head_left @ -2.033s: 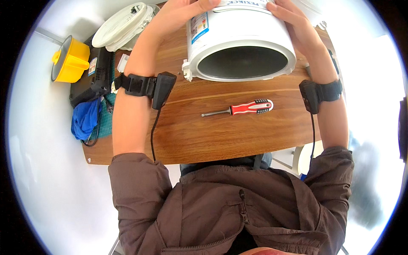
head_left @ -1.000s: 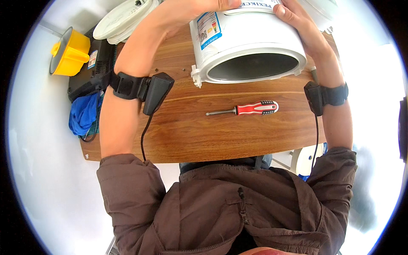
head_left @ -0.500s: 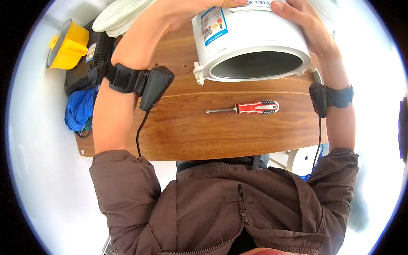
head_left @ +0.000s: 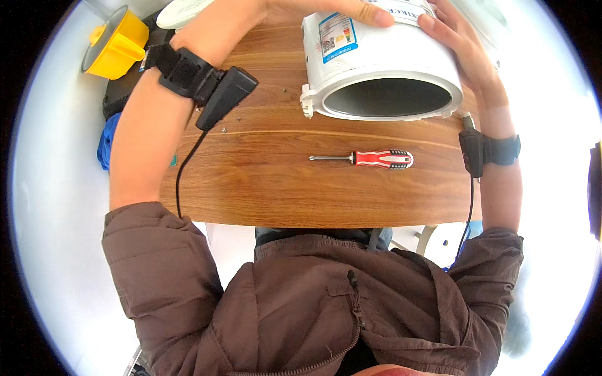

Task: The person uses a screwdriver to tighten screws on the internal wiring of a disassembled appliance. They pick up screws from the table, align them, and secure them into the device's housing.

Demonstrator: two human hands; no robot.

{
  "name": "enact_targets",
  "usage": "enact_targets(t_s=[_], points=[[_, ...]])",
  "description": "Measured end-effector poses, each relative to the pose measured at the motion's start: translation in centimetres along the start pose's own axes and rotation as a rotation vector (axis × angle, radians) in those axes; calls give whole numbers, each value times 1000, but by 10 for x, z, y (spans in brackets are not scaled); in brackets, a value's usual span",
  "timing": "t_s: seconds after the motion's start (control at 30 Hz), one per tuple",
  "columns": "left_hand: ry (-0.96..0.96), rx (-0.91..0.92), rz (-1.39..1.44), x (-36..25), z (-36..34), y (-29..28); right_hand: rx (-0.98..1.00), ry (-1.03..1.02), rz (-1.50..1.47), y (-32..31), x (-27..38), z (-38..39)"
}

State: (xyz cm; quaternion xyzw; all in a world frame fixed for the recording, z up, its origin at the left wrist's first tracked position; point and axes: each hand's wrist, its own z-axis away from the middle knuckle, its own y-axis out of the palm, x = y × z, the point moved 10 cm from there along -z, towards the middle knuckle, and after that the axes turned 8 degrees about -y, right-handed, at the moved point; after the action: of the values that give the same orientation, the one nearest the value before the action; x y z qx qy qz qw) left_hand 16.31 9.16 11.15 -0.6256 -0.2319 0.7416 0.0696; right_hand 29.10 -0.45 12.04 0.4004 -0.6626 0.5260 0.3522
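Note:
Near the top of the view, a white cylindrical appliance housing [head_left: 382, 56] lies on its side, its dark round opening toward me and a small plastic bracket at the lower left of the rim. My left hand [head_left: 335, 9] reaches over its top, thumb pressed on it; some fingers are out of sight. My right hand [head_left: 458, 47] grips the housing's upper right side with curled fingers. A red and white screwdriver [head_left: 382, 158] lies crosswise below the housing on the wooden table [head_left: 288, 194], its metal tip pointing left. Both forearms wear black strapped devices with cables.
At the back left are a yellow pot [head_left: 116, 47], white round parts [head_left: 182, 11], a black appliance [head_left: 116, 94] and blue cloth [head_left: 106, 141]. A few small screws [head_left: 224, 129] lie left of the housing. A white round object [head_left: 439, 244] sits below the table's right edge.
The housing and my hands have shifted rightward and the label on its left side shows more. My left forearm has swung up and left. Both hands keep their hold.

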Motion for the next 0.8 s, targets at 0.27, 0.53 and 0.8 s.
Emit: enact_targets(t_s=[0.27,0.53,0.8], points=[[21,-26,67,0,-5,4,10,-5,-34,0,-3,1],[111,-30,84,0,1,3,80,-54,-312,22,15,5],[70,37,205,-5,3,5,-11,71,-424,10,-10,3]])
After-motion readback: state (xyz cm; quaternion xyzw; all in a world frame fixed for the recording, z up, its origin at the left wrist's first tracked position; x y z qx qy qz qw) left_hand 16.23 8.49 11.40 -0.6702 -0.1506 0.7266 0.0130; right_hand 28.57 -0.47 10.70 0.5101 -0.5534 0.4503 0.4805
